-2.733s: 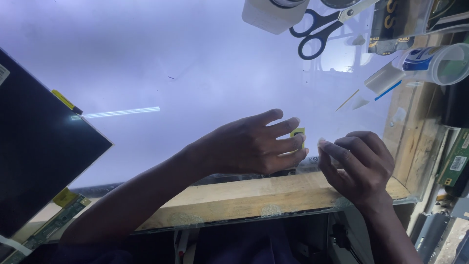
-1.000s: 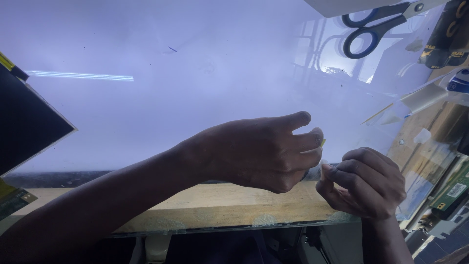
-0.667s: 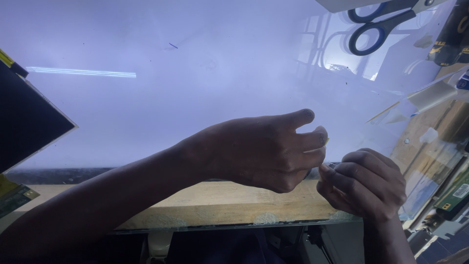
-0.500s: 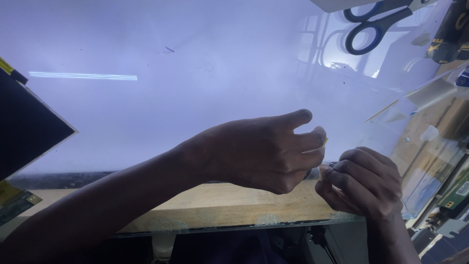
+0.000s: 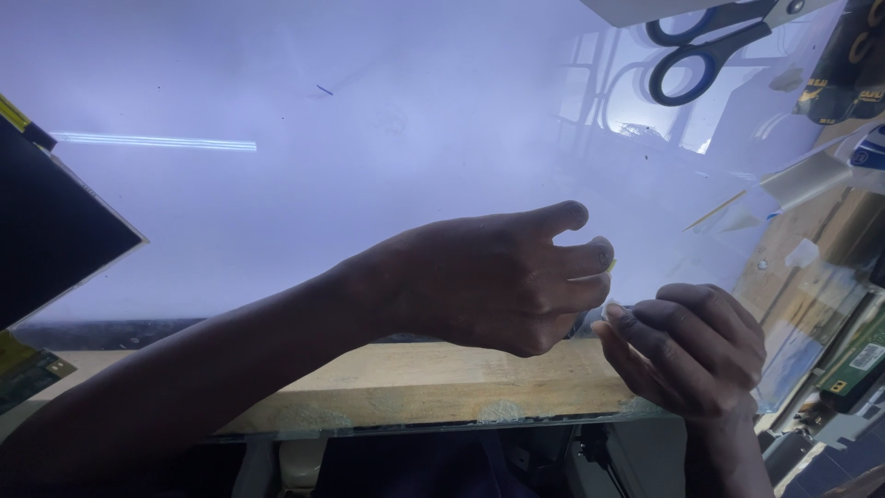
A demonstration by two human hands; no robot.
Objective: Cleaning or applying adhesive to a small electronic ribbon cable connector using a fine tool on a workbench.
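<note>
Head view: we see our left hand (image 5: 489,277) curled, its fingertips pinching a small yellow tab (image 5: 611,266) at the near edge of the glowing white backlit panel (image 5: 304,184). Our right hand (image 5: 691,346), fingers bunched together, touches the same edge beside it. Black-handled scissors (image 5: 701,51) lie far off.

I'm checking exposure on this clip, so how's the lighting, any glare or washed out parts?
Head view: the backlit white panel is nearly blown out, so the left hand and right hand read dark against it; window-like reflections glare near the scissors; the wooden ledge below sits in dim shade.
</note>
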